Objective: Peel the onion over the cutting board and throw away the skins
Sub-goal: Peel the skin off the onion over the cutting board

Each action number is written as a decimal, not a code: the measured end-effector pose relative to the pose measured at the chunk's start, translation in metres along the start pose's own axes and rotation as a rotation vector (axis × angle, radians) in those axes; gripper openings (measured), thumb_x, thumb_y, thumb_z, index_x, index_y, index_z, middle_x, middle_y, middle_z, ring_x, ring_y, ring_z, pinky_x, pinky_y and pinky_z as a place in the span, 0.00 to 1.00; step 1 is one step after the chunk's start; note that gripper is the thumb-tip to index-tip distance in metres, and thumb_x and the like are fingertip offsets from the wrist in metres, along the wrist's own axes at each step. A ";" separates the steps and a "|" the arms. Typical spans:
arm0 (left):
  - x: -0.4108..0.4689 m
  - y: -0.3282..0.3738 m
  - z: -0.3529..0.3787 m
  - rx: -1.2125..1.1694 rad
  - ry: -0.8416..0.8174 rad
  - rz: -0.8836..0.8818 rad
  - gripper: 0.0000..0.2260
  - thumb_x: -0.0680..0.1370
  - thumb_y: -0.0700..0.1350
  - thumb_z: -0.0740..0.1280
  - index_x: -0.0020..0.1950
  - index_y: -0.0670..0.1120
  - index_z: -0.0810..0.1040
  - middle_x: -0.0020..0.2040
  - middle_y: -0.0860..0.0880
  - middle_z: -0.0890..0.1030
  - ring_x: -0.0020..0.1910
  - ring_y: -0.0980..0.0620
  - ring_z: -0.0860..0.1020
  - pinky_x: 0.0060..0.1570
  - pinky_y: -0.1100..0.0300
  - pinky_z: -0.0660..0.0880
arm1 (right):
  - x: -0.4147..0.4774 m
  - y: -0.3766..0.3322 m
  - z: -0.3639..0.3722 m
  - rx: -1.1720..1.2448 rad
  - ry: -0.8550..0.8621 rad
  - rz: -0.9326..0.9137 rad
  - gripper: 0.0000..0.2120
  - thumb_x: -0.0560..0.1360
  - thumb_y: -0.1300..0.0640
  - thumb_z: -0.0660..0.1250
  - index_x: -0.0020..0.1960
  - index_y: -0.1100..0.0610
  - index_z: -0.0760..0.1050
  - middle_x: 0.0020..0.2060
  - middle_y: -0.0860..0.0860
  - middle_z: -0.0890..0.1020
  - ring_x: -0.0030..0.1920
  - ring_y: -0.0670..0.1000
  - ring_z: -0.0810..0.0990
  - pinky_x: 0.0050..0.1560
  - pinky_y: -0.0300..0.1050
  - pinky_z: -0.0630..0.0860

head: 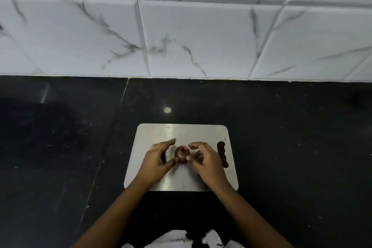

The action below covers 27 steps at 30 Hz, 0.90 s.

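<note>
A small red-brown onion [181, 153] lies in the middle of a steel cutting board [201, 133] on the black counter. My left hand [159, 159] is beside its left side, fingers stretched out and apart from it, thumb tip touching the onion's near left edge. My right hand [205, 160] is at its right side, fingers curled over the onion's upper right edge and thumb tip on its near right edge, pinching it. No loose skins show on the board.
The board has a dark handle slot [223, 154] along its right edge. A black stone counter [281, 137] spreads on all sides, and a white marble-tiled wall [181, 36] rises behind it. My white patterned clothing [177, 239] shows at the bottom edge.
</note>
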State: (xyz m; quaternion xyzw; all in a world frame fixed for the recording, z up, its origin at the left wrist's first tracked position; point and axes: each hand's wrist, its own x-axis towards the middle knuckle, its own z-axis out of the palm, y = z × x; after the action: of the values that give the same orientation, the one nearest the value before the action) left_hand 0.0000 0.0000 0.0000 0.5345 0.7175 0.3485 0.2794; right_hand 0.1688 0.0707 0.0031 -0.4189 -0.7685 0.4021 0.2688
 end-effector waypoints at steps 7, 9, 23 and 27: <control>0.007 0.000 0.011 0.190 0.030 0.047 0.30 0.65 0.66 0.62 0.64 0.57 0.75 0.59 0.57 0.78 0.62 0.55 0.71 0.57 0.60 0.59 | 0.008 0.003 0.007 0.066 -0.004 0.022 0.14 0.70 0.57 0.72 0.54 0.50 0.78 0.48 0.45 0.80 0.46 0.42 0.79 0.50 0.37 0.76; 0.006 0.004 0.010 0.148 0.031 0.032 0.29 0.64 0.66 0.64 0.61 0.57 0.76 0.56 0.59 0.79 0.60 0.55 0.72 0.59 0.58 0.62 | 0.009 0.001 0.003 0.110 -0.024 0.041 0.14 0.70 0.60 0.72 0.54 0.51 0.78 0.49 0.46 0.80 0.47 0.41 0.79 0.51 0.35 0.76; -0.001 0.055 0.000 -0.561 0.177 -0.117 0.20 0.65 0.41 0.77 0.55 0.49 0.79 0.51 0.53 0.83 0.49 0.54 0.82 0.49 0.62 0.78 | 0.019 -0.043 -0.042 0.502 -0.120 0.225 0.11 0.71 0.60 0.71 0.53 0.50 0.79 0.50 0.45 0.83 0.47 0.48 0.82 0.45 0.41 0.80; -0.003 0.067 0.000 -0.685 0.186 -0.167 0.14 0.68 0.40 0.74 0.52 0.48 0.79 0.49 0.52 0.84 0.48 0.48 0.83 0.46 0.56 0.80 | 0.018 -0.054 -0.048 0.335 -0.044 0.144 0.12 0.71 0.60 0.71 0.53 0.48 0.78 0.51 0.44 0.81 0.48 0.46 0.81 0.47 0.42 0.80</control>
State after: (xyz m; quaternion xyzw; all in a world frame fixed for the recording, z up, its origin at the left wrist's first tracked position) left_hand 0.0391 0.0100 0.0535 0.3154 0.6226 0.5918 0.4033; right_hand 0.1726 0.0875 0.0753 -0.4131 -0.6648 0.5516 0.2883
